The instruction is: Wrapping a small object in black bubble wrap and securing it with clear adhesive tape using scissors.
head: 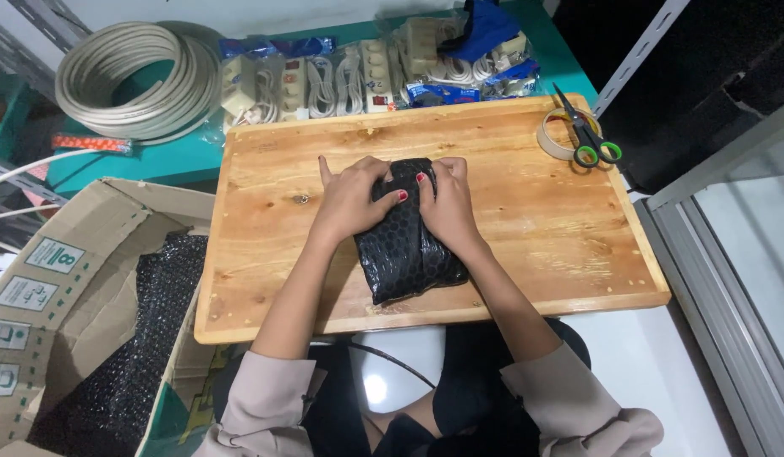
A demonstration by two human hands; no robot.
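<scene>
A wrapped bundle (409, 241) lies on the board (527, 228) before me, under my left hand (351, 196) and right hand (447, 203). Scissors (591, 135) on tape (554, 140) at two o'clock, power strips (358, 76) at twelve, cable coil (138, 80) at ten, box (62, 288) at eight.

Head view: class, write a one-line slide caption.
Left hand and right hand press a black bubble-wrapped parcel on a wooden board.

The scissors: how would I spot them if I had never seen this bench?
Find the big wooden board on the bench and follow it to its far right corner. There the scissors lie across a roll of tape. They alone have bright green handle loops.
</scene>
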